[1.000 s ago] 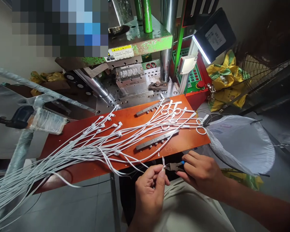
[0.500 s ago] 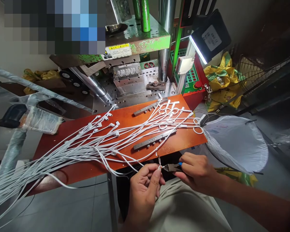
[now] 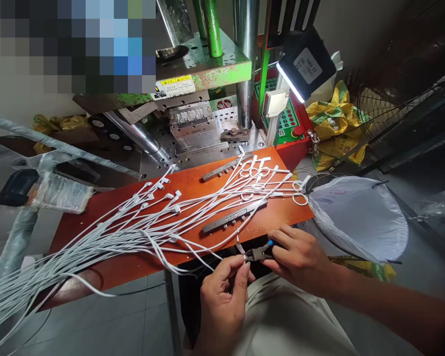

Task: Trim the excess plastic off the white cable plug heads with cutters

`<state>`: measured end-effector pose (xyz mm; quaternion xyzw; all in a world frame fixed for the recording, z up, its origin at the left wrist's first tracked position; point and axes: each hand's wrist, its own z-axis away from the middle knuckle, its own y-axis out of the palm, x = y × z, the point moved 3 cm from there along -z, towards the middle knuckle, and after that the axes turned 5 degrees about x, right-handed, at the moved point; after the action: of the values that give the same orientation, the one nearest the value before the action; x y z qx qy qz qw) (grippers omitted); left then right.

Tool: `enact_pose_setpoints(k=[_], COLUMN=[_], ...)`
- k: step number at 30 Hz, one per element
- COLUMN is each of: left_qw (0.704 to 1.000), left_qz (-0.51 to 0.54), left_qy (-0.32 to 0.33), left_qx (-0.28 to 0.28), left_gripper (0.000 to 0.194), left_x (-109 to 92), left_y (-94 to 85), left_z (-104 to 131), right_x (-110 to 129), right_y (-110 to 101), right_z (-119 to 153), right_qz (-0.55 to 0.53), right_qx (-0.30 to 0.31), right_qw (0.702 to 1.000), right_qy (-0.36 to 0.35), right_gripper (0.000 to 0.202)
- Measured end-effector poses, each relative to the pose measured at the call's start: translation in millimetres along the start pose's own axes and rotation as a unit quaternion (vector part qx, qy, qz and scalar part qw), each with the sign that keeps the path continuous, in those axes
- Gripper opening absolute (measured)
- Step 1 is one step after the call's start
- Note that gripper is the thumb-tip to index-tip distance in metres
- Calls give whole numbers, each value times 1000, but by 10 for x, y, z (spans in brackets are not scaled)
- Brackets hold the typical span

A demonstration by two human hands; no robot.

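White piece (image 3: pixel 240 247), small and slim, is just off the near edge of the desk (image 3: pixel 284 212), the left hand (image 3: pixel 224 289) closed on it between thumb and forefinger. The right hand (image 3: pixel 298 257) has its fingers curled around the pliers (image 3: pixel 258 253); whether their steel tips bite or merely touch is too small to tell. A firm pinch close to the tips, skin kept clear, should serve best. Beyond, smooth white cables (image 3: pixel 126 242) fan over the glossy orange desk, some looped, among notched metal bars (image 3: pixel 217 225). Farther back stands a chipped green press (image 3: pixel 222 75).
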<state>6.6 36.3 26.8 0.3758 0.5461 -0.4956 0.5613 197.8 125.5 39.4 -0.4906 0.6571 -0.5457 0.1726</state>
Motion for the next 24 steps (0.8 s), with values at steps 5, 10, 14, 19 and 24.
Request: enact_pose_setpoints(k=[5,10,14,19,24], left_qw=[1000,1000,996,979,975], left_qz=[7,27,83,188,206], left_qy=[-13,16,3,-83,-82], left_qx=[11,-4,-31,-16,-18], left_gripper=[24,17,17,27,29], left_x=[-6,-54,12,235,265], left_y=[5,-7,-31,-14,18], left_z=[27,-9,-57,-58,-49], right_x=[-16,-44,-61,-29,18], right_y=[-15,-9,18,33,50], right_z=[5,46,77,53,0], right_qz=[5,-21,-38,-22,4], right_qx=[15,19,11,-22,-27], right_qw=[1000,1000,999,999,999], right_qy=[-13,-13,3,20,38], right_gripper=[49,56,54,48,48])
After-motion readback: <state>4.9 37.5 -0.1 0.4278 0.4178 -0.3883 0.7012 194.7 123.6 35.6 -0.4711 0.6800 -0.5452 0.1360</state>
